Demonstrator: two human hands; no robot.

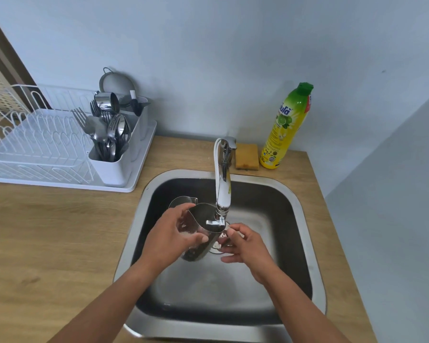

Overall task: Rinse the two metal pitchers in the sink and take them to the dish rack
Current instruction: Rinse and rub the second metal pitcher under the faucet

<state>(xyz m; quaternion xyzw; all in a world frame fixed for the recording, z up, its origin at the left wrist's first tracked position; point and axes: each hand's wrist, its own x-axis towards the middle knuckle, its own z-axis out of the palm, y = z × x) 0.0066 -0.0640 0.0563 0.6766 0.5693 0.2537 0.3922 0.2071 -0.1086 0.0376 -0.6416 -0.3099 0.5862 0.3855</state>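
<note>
Head view: The left hand point(176, 233) is clamped around the body of one pitcher point(203, 231), holding it tilted over the sink point(305, 219) directly under the tap point(222, 184). The right hand point(245, 246) sits just beside the pitcher's lower end, fingers loosely curled and apart; whether it touches the metal cannot be told. The second pitcher point(181, 201) stands in the sink behind the left hand, near the left wall. No clear water stream is visible at the spout.

The dish rack point(42, 149) sits on the surface point(47, 231) left of the sink, well apart from both pitchers. Its plate slots appear free; its cutlery holder point(114, 167) is full.

Step in hand: rinsing of the first pitcher, judged from its position under the tap. The second pitcher appears not yet handled, so the task is at an early stage.

Next move: turn the pitcher under the tap, tip it out, then carry it left across the sink rim to the rack. A wet metal wall may slip; a firm grip is advised.
</note>
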